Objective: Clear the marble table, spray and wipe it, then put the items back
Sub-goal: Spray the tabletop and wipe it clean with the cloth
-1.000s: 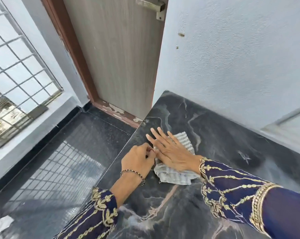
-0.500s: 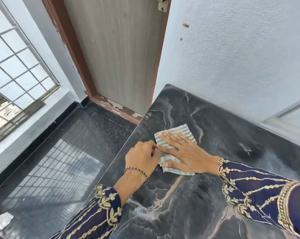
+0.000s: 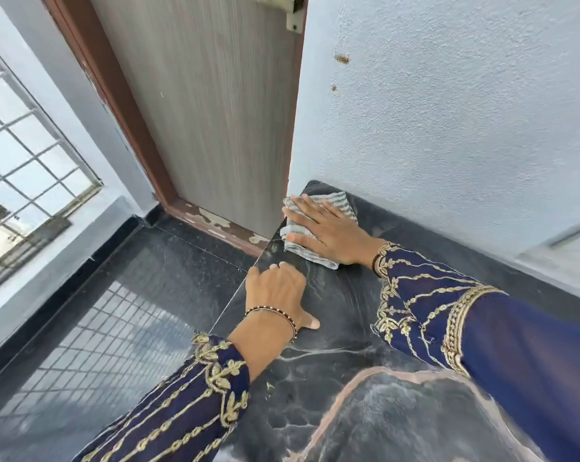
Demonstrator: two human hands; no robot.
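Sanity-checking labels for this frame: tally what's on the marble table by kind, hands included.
Cloths: 1, the striped grey cloth, near the table's far corner
Hands: 2, the right hand flat on the cloth, the left hand resting at the near edge
Total: 3 on the marble table

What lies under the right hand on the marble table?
A folded striped cloth, pressed flat by the right hand on the marble table. The marble beneath the cloth is covered.

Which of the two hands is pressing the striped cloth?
The right hand, flat on the striped cloth; the left hand rests on the bare marble table.
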